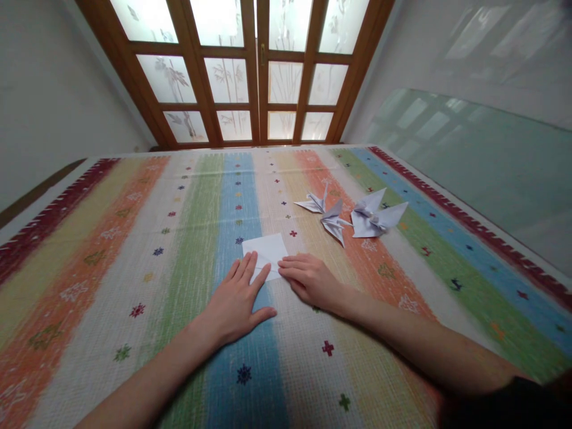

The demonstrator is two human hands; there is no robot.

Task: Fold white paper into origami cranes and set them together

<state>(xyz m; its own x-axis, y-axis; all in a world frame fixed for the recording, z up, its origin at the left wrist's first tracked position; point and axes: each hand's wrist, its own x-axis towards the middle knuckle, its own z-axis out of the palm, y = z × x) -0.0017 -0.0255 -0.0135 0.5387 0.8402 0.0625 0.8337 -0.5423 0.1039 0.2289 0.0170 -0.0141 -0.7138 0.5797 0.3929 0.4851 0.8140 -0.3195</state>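
A small square of folded white paper (267, 244) lies on the striped tablecloth in front of me, with crease lines near its lower part. My left hand (239, 302) rests flat with fingers spread, its fingertips on the paper's left and lower side. At the right edge of the paper, my right hand (315, 280) has its fingers drawn together, tips on the corner there. The underside of that grip is hidden, as is the paper's lower left part beneath my left fingers.
Beyond my right hand stand folded paper cranes, one crane (333, 219) on the left and another crane (378, 219) beside it. The striped tablecloth (187, 286) covers the table. Wooden doors with frosted panes (232, 80) are at the far end; a glass panel (482, 161) leans at right.
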